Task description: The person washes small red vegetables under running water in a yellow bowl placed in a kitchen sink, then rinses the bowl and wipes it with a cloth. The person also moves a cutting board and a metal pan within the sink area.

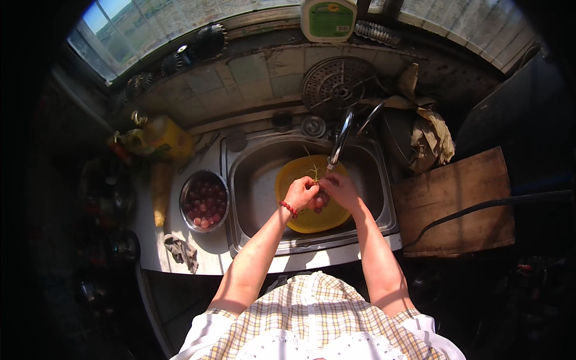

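A small bunch of red grapes [321, 200] hangs between my two hands, above a yellow plastic basin [288, 220] in the steel sink [252, 198]. My left hand [301, 193], with a red bead bracelet at the wrist, pinches the bunch near its stem. From the other side, the fingers of my right hand [340, 190] close on the top of the same bunch. Its green stem [315, 172] sticks up beyond my fingertips. Just over my right hand is the spout of a chrome faucet [332, 162]. My fingers partly hide the grapes.
Left of the sink, a steel bowl [182, 209] holds many loose red grapes. A crumpled grey cloth [181, 253] lies by the counter's front edge, near a yellow container [168, 137]. On the right are a wooden board [454, 207] with a black hose [454, 220] across it, and crumpled brown paper [432, 137].
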Demonstrator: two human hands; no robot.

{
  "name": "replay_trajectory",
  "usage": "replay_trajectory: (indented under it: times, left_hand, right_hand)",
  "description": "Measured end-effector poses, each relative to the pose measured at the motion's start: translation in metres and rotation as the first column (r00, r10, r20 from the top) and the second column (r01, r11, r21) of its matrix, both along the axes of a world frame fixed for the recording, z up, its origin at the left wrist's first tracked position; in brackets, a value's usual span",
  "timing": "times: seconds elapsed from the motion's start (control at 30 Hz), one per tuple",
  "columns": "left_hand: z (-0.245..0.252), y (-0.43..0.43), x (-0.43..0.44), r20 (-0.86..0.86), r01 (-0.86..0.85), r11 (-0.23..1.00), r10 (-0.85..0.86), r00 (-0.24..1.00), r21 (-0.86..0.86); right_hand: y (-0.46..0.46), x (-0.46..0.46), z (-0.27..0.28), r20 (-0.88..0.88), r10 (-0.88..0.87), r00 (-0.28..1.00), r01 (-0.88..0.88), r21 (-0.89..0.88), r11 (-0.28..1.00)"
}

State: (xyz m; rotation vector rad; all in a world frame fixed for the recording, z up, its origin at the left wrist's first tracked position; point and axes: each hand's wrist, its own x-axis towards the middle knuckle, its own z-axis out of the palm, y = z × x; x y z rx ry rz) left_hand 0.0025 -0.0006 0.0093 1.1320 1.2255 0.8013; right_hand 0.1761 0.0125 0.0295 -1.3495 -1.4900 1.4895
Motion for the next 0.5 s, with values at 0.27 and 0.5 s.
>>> replay_trajectory:
  times: [0.27, 0.5]
  left_hand:
    - [0.002, -0.003, 0.008, 0.24, -0.074, 0.975, 0.124, 0.963, -0.209]
    - [0.002, 0.0, 0.014, 0.263, -0.089, 0.966, 0.154, 0.952, -0.243]
  right_hand:
    - [-0.012, -0.007, -0.011, -0.088, -0.172, 0.981, 0.178, 0.066, 0.982]
    - [-0.021, -0.009, -0.011, -0.077, -0.24, 0.968, 0.25, 0.159, 0.955]
